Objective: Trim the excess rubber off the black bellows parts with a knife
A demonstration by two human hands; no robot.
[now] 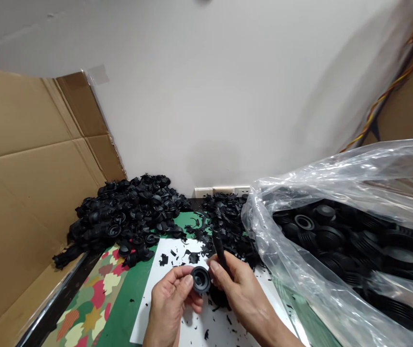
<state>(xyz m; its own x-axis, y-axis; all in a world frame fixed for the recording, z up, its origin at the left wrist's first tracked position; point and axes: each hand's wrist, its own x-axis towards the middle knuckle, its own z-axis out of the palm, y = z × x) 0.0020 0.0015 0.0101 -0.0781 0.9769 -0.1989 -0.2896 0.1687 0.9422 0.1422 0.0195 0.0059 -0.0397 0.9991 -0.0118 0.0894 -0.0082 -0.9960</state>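
Note:
My left hand is closed on a round black rubber bellows, its ringed open end turned up toward me. Close on its right, my right hand grips a black pen-shaped tool whose upper end points up and away. The tool's working tip is hidden by my fingers, so I cannot tell whether it touches the rubber. Beneath both hands lies a white sheet scattered with black rubber scraps.
A heap of black rubber parts rises at the left, by a cardboard panel. More trimmings pile up near wall sockets. On the right, a clear plastic bag holds several black bellows. A green mat underlies the sheet.

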